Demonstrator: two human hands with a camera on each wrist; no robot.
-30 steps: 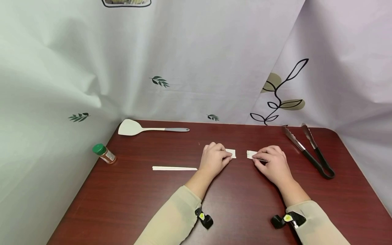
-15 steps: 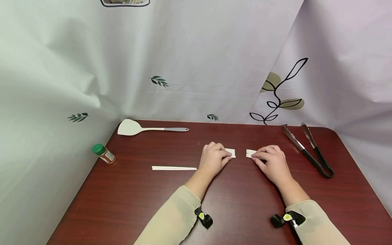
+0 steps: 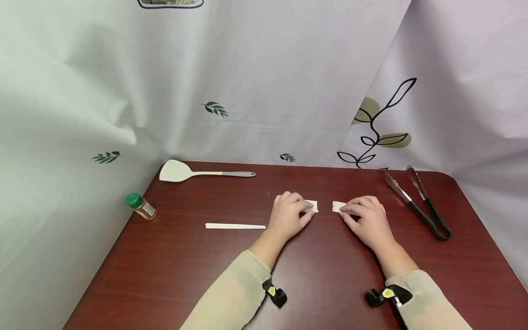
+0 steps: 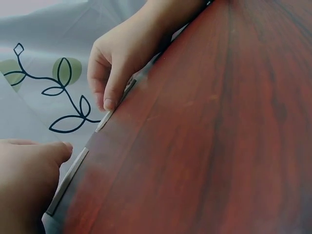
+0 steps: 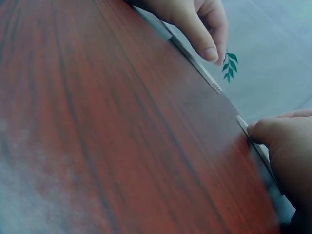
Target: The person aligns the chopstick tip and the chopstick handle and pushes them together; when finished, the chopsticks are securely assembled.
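Observation:
Two short rows of thin white sticks lie end to end on the table with a narrow gap between them. My left hand (image 3: pixel 287 213) is over the left row of sticks (image 3: pixel 314 206); its index finger lies across the top and its thumb is at the near side. My right hand (image 3: pixel 368 220) pinches the right row of sticks (image 3: pixel 336 206) with thumb and fingertips. In the right wrist view, the left row (image 5: pixel 208 81) runs flat under my left thumb (image 5: pixel 209 53). The palms hide the outer ends in the head view.
Two white chopsticks (image 3: pixel 235 226) lie left of my left wrist. A white spatula (image 3: pixel 177 172) with a grey handle lies along the back edge. A green-capped spice jar (image 3: pixel 140 206) is at the left edge, black-handled tongs (image 3: pixel 426 215) on the right. White printed cloth (image 3: pixel 268 82) surrounds the table (image 3: pixel 321 275).
My left thumb and index finger have parted a little, with the thumb now nearer the front. My right hand, the chopsticks and everything else stay in place.

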